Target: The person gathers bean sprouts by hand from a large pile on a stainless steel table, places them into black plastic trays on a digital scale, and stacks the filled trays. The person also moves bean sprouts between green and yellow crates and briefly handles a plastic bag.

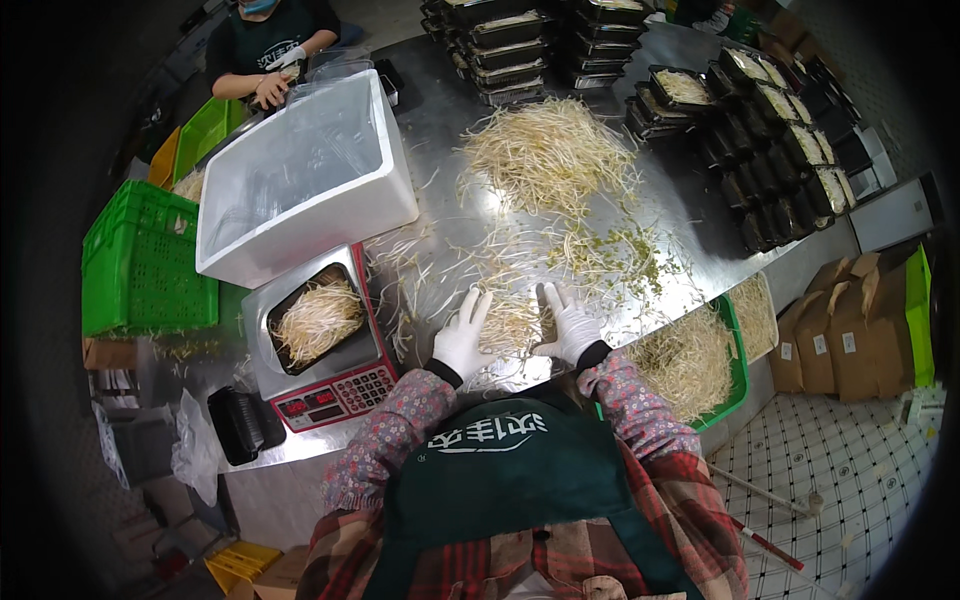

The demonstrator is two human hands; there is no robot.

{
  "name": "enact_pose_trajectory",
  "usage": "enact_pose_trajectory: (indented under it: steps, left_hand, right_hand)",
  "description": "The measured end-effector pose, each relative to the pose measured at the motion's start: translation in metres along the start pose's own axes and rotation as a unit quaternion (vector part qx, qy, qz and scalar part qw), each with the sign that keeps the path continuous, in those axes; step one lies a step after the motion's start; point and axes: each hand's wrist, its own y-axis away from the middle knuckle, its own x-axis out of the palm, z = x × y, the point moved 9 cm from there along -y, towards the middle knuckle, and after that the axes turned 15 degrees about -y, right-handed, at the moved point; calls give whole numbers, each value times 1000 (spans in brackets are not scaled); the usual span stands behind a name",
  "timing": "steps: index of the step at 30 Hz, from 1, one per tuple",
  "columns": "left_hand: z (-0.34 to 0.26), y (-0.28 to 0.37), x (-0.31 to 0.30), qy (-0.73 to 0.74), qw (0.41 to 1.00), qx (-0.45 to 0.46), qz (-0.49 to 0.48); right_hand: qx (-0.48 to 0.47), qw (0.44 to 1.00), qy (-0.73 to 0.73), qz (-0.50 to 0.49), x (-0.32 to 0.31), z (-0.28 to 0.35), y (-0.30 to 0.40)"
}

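Note:
My left hand (463,339), in a white glove, lies at the near edge of a small heap of bean sprouts (514,326). On the heap's other side rests my gloved right hand (574,328). Both hands have their fingers apart, and neither grips anything. Beyond them, loose sprouts and green seed hulls (622,255) are strewn over the metal table (442,202), with a large pile of sprouts (555,154) behind. To the left, a black plastic tray of sprouts (319,319) sits on a red digital scale (352,401) with a lit display.
A white foam box (315,206) holds clear plastic lids. Empty black trays (238,426) lie at the near left, by a green crate (150,262). Filled trays (510,52) stand stacked at the back and right. A green basket of sprouts (694,367) is right below the edge. A co-worker (274,45) stands opposite.

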Motion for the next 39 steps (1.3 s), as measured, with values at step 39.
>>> enact_pose_trajectory:
  steps: [39]
  left_hand:
    - [41, -13, 33, 57, 996, -55, -30]
  right_hand:
    - [-60, 996, 0, -71, 40, 4, -23]
